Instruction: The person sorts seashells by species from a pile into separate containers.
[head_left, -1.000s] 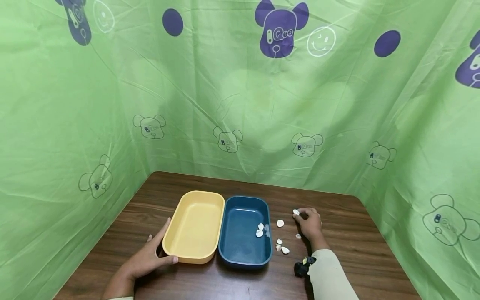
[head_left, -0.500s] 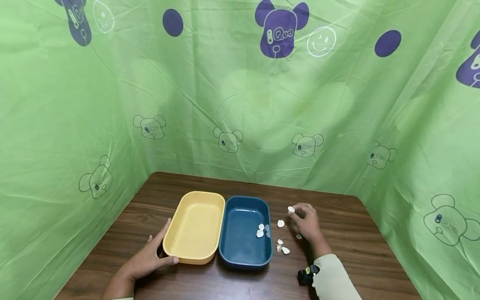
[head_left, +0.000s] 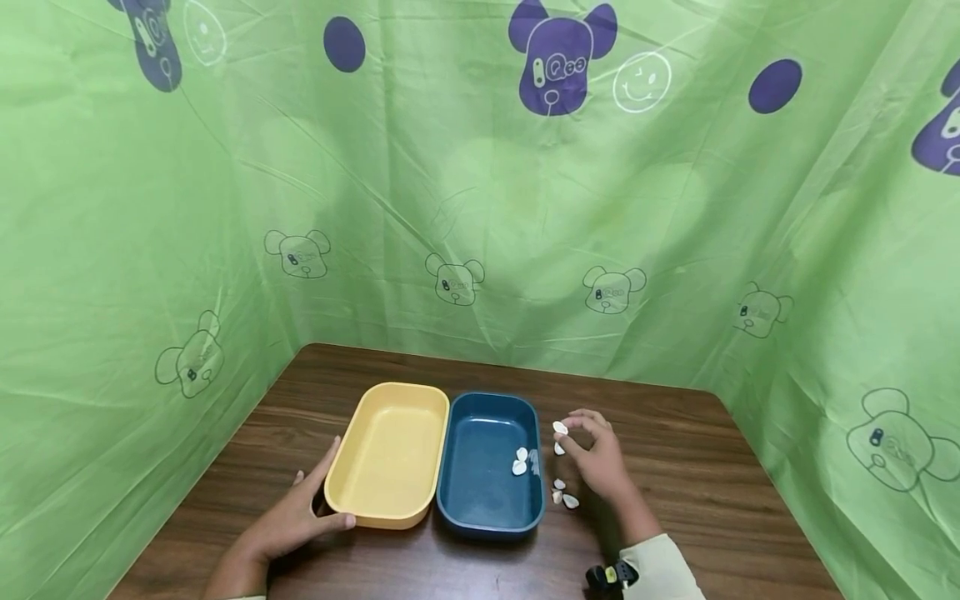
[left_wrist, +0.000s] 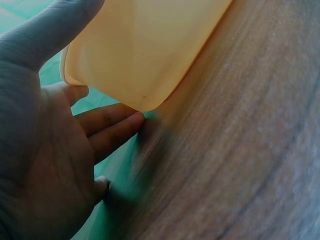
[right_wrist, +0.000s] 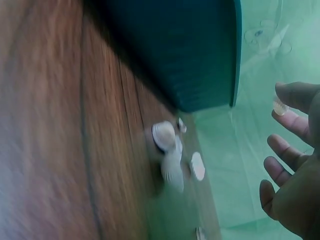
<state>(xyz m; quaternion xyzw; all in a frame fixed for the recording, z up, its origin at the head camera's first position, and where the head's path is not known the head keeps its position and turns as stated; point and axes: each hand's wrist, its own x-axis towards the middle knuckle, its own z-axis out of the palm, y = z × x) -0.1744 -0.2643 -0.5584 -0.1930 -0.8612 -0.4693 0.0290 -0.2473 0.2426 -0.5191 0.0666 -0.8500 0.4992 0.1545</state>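
My right hand (head_left: pixel 600 458) pinches a small white seashell (right_wrist: pixel 279 106) between thumb and index finger, the other fingers loosely bent. It is just right of a dark blue plastic box (head_left: pixel 480 500), above the tabletop. Another white shell lies below the fingertips, partly hidden by them. Nearer me, several more shells (head_left: pixel 571 502) form a small cluster beside the box. Inside the blue box, two shells (head_left: pixel 519 467) lie by its right wall. At the left, my left hand (head_left: pixel 288 517) rests against a yellow box (head_left: pixel 386 467), thumb at its front corner and fairly straight fingers along its left side.
Both boxes stand side by side on a dark wood-grain table (head_left: pixel 720 467). A green curtain (head_left: pixel 480 183) with purple and outlined bear prints surrounds the table at the back and sides. A black strap device (head_left: pixel 611 575) sits at my right wrist.
My right hand has lifted the pinched shell and carried it left toward the blue box, passing over the table shells. My left hand and both boxes have stayed in place.
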